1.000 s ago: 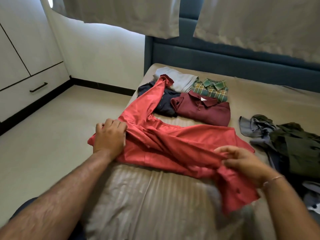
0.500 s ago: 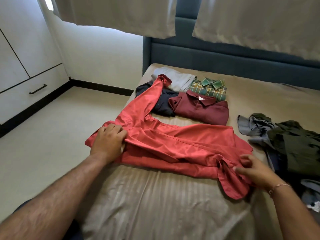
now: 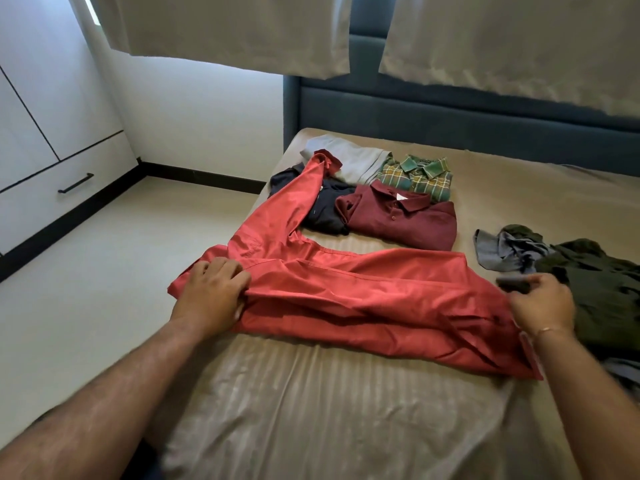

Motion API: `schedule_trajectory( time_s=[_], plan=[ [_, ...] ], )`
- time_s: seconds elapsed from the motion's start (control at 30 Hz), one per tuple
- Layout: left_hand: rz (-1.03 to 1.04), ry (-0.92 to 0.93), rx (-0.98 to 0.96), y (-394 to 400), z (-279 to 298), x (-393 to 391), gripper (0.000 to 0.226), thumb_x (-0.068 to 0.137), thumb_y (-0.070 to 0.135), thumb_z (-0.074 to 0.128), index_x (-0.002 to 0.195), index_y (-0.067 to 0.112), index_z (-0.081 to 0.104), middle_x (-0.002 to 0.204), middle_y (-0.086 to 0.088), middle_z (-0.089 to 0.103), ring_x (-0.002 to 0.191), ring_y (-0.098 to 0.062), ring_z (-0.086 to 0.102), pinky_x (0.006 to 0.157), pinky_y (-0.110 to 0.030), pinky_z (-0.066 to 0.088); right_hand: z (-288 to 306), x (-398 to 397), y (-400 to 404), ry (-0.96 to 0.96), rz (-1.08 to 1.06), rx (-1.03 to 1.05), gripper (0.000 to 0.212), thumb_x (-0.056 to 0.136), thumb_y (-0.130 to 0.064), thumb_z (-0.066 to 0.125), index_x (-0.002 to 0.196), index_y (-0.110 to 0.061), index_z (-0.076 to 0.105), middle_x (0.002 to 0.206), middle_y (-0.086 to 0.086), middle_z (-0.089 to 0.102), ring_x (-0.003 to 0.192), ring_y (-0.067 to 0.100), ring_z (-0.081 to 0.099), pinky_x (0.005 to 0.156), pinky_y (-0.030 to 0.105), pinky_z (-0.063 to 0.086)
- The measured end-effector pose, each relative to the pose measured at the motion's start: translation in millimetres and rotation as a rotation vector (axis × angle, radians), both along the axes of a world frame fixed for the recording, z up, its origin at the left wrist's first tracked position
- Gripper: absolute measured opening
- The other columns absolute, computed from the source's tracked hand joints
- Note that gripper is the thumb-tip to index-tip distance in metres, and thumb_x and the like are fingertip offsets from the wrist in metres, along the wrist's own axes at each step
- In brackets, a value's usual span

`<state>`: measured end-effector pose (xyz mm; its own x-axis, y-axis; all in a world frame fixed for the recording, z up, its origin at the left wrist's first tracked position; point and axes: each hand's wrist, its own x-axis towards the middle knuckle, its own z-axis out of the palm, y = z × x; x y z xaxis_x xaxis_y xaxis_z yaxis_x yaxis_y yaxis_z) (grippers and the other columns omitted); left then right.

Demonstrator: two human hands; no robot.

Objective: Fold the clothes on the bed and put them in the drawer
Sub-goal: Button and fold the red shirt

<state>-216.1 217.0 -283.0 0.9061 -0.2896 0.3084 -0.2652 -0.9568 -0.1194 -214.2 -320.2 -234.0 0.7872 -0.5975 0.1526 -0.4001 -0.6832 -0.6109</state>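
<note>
since a second ago the right hand (image 3: 540,304) has dropped the red shirt (image 3: 363,292) hem, fingers loosely curled, blurred; left hand (image 3: 211,292) still pinches a fold. smooth shirt lies flat near the bed (image 3: 311,410) edge, striped sheet bare below.

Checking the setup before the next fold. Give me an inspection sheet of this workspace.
Surface: bed, striped beige sheet, wrinkled.
Job's things: red shirt spread flat, one sleeve lying over the folded pile; unfolded heap at right.
Clutter: nothing seen.
Hands: left hand grips the red shirt's left edge; right hand at its right end, fingers blurred.
Cables: nothing seen.
Surroundings: closed drawer across the floor, blue headboard, curtains.
</note>
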Motion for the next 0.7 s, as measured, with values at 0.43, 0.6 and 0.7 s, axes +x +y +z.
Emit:
schedule_trajectory(
  time_s=[0.43,0.6,0.7],
  plan=[
    [0.015,0.163,0.167,-16,-20,-4,0.082,0.082,0.036,0.073,0.157,0.021,0.045,0.161,-0.015,0.044,0.146,-0.036,0.044,0.109,-0.061,0.038,-64,-32,86,0.521,0.765,-0.69,0.101,0.087,-0.038,0.056,0.162,-0.041,-0.013,0.173,-0.007,-0.01,0.16,0.022,-0.009,0.127,0.06,0.001],
    [-0.102,0.026,0.152,9,-5,1,0.037,0.084,0.025,0.045,0.11,0.021,0.071,0.106,-0.007,0.07,0.092,-0.033,0.064,0.075,-0.045,0.046,-54,-34,75,0.608,0.666,-0.758,0.071,0.103,-0.018,0.026,0.164,-0.039,-0.005,0.174,-0.001,0.005,0.16,0.024,0.009,0.125,0.06,0.012],
    [-0.24,0.022,0.116,24,1,-8,0.025,0.079,0.025,0.049,0.097,0.023,0.066,0.095,-0.002,0.064,0.082,-0.029,0.06,0.069,-0.04,0.045,-50,-47,65,0.616,0.714,-0.847,0.077,0.089,-0.029,-0.003,0.164,-0.039,0.01,0.168,-0.004,0.027,0.153,0.02,0.03,0.124,0.054,0.018]
  ],
)
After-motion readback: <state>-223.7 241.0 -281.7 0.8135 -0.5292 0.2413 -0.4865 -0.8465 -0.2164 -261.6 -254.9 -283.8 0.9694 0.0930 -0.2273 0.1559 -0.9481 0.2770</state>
